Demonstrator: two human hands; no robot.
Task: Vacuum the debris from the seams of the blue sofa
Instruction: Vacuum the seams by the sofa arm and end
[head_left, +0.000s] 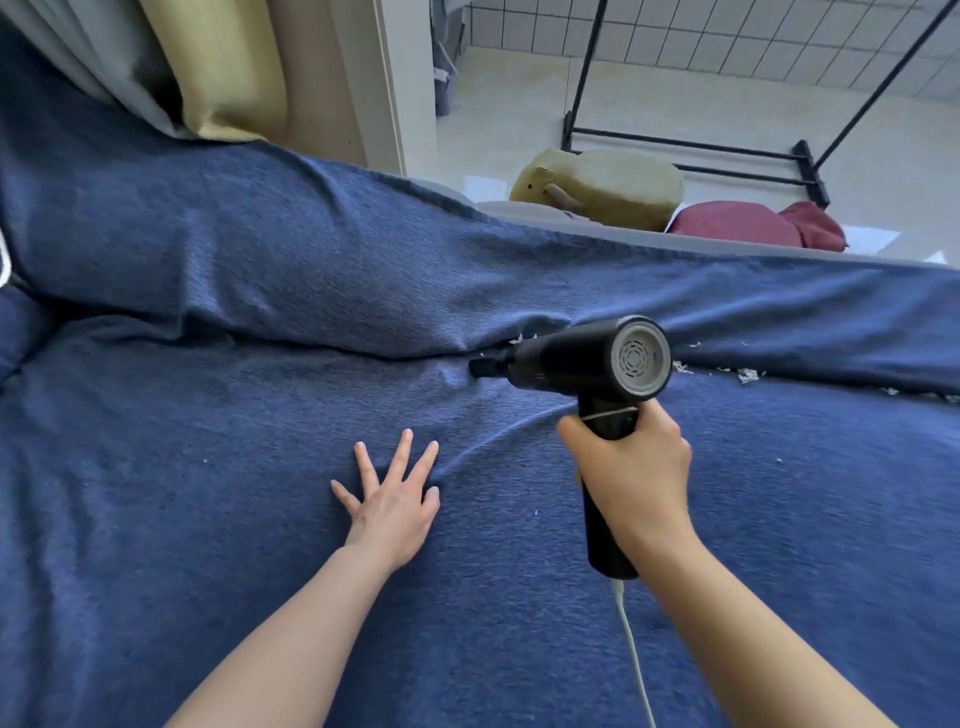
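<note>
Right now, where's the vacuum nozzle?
In the head view, right of centre: the nozzle points left into the sofa seam, above the flat left hand, with white debris behind it to the right.

Blue sofa (208, 519): dark blue textured fabric cover, wrinkled near the seam (322, 348) where seat meets backrest. Seam runs left to right across the view.

Handheld vacuum (587, 364): black, pistol-shaped, round grey vented rear cap facing the camera; white cord (631, 649) exits the handle base. Nozzle (485, 364) points left, tip at the seam, fabric puckered around it.

Debris (748, 375): pale shredded bits scattered along the seam right of the vacuum; a few at the nozzle base.
</note>
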